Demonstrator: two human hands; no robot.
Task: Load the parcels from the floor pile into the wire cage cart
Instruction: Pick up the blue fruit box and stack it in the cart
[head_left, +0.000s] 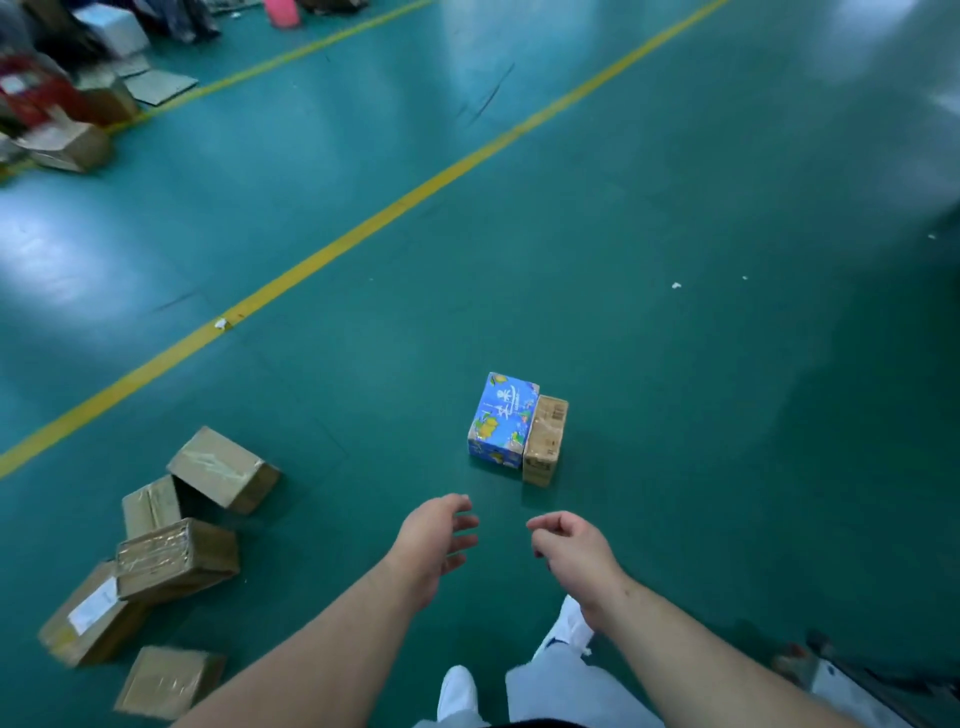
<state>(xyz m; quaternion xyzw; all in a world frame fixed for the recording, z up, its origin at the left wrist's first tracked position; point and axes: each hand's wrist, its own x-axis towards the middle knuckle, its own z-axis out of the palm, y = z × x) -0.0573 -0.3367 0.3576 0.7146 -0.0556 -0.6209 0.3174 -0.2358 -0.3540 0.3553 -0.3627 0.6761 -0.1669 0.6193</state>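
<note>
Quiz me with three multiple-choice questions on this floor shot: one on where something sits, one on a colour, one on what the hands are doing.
1. The small brown carton stands: A) against the blue printed box B) on top of it C) inside a cart.
2. The floor line is: A) white B) yellow C) red.
3. The left hand and right hand are: A) gripping a box B) holding tape C) empty, fingers loose.
Answers: 1 A, the two stand side by side on the floor; 2 B, a yellow stripe on green; 3 C, nothing lies in either hand.
</note>
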